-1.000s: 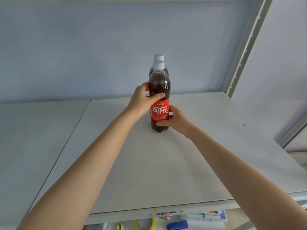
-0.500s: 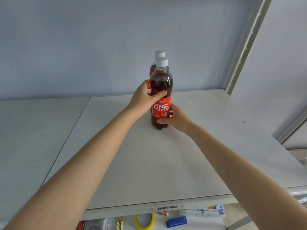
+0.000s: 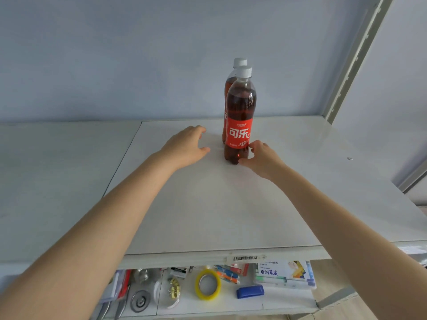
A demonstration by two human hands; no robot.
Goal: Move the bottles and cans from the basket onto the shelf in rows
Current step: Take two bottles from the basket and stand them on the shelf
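On the white shelf, the left hand is loosely open and holds nothing, a little left of the front cola bottle. The right hand is half open at this bottle's base; I cannot tell if it touches. The second cola bottle stands upright directly behind.

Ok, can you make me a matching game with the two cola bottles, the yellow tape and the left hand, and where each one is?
Things:
1. front cola bottle
2. back cola bottle
3. yellow tape roll
4. left hand

Places or states:
a. on the lower shelf
b. left of both bottles, holding nothing
c. mostly hidden behind its twin
d. red label facing us

Pairs: 1-d, 2-c, 3-a, 4-b
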